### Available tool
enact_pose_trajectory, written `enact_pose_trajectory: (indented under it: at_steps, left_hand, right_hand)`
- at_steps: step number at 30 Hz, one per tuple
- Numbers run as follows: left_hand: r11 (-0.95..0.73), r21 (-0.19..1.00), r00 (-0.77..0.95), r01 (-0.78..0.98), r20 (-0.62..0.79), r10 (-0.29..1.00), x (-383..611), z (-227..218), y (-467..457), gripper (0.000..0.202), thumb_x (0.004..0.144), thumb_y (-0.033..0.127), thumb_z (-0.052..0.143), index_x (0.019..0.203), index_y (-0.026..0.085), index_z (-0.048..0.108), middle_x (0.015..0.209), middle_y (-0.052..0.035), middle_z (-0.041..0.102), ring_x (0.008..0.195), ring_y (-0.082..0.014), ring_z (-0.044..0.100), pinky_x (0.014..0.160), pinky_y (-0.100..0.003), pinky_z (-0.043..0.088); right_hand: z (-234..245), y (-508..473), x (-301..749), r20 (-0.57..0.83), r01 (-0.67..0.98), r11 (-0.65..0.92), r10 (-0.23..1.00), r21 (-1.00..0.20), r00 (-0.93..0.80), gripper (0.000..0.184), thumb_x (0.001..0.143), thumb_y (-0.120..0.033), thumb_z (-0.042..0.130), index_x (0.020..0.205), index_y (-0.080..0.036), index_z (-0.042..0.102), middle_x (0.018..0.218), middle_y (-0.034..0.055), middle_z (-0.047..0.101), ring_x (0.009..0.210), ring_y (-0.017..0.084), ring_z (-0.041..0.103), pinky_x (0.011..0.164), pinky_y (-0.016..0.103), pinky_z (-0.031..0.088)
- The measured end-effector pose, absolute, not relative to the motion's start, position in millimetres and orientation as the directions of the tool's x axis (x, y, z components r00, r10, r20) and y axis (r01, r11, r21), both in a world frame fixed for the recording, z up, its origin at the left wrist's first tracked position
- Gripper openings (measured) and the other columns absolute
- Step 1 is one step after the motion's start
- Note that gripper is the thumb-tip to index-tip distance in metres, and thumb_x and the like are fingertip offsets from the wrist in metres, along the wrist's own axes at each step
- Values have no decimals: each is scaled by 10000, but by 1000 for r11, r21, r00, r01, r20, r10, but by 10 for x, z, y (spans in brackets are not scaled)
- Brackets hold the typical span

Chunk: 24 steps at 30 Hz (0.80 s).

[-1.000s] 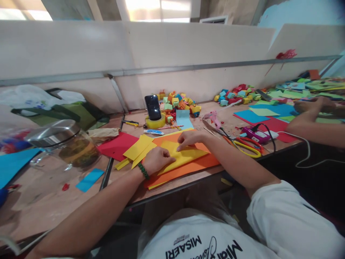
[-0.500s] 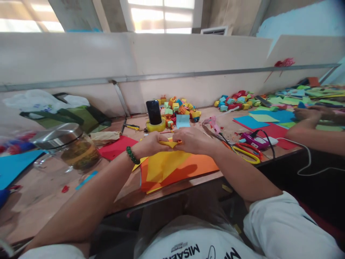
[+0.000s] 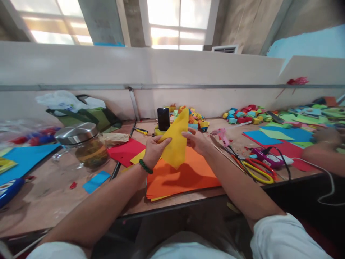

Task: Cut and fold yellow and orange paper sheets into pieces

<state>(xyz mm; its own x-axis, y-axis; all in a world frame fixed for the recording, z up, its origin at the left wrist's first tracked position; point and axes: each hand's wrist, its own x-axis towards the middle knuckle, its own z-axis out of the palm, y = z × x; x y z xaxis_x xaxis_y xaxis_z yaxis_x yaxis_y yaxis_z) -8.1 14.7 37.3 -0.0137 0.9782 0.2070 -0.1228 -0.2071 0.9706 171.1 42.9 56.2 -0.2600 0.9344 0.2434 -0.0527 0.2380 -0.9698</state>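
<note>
A yellow sheet of paper [image 3: 176,144] is raised above the orange sheets, tilted up with one corner pointing to the top. My left hand [image 3: 155,151], with a green bead bracelet at the wrist, pinches its left side between thumb and fingers. At the right edge, my right hand [image 3: 198,141] has its thumb and fingertips on the paper; some of its fingers are hidden. Beneath both hands lies a stack of orange paper [image 3: 188,180] with a bit of yellow showing under it.
Behind stand a phone [image 3: 163,119] and a pile of small paper cubes [image 3: 202,124]. To the right lie a pink glue gun [image 3: 222,136], yellow-handled scissors [image 3: 258,174] and a purple device [image 3: 268,158]. A glass jar [image 3: 91,151] stands left. Another person's hand [image 3: 327,138] is far right.
The yellow paper, folded in my fingers and resting low before, is now lifted and opened out. My hands have moved slightly apart. The view has tilted up and shifted left.
</note>
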Motion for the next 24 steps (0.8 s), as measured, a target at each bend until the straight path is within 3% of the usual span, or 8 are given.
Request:
enact_pose_trajectory:
  at_steps: [2,5,9,15,24]
  left_hand:
    - [-187,973,13,-136,191,982,-57,372,115,588,421,545,865,797,113,733,808,-80,746,698,-216,673,645,-312,538]
    - [-165,976,55,-143,174,983,-47,407,68,566,413,550,869,752,118,731,736,-55,734,642,-182,653,607,-279,515]
    - [-153,975,81,-164,168,983,-57,475,25,491,446,532,870,678,127,721,650,-29,710,565,-136,610,547,-239,472]
    - [-130,967,86,-217,152,985,-51,520,-20,470,421,487,887,684,135,719,670,-35,720,581,-155,630,563,-258,497]
    - [-173,968,109,-184,195,975,-54,550,-56,434,475,486,859,689,133,725,655,-31,714,573,-143,623,546,-239,485]
  right_hand:
    - [483,433,1613,205,-174,166,950,-971,-234,538,450,-422,873,890,-192,666,899,43,735,867,241,706,795,376,566]
    - [443,416,1579,244,-245,210,963,-946,-117,527,383,-340,901,827,-167,675,872,44,740,816,234,700,812,392,561]
    - [495,332,1620,303,-202,289,952,-936,-42,523,401,-366,906,829,-178,670,865,46,740,788,246,695,767,420,581]
    - [543,219,1641,373,-152,363,927,-919,-45,522,481,-369,894,907,-179,661,908,47,728,830,247,691,773,405,577]
    - [487,234,1609,407,-104,406,913,-908,13,564,412,-436,900,841,-183,637,838,46,714,739,224,668,671,366,574]
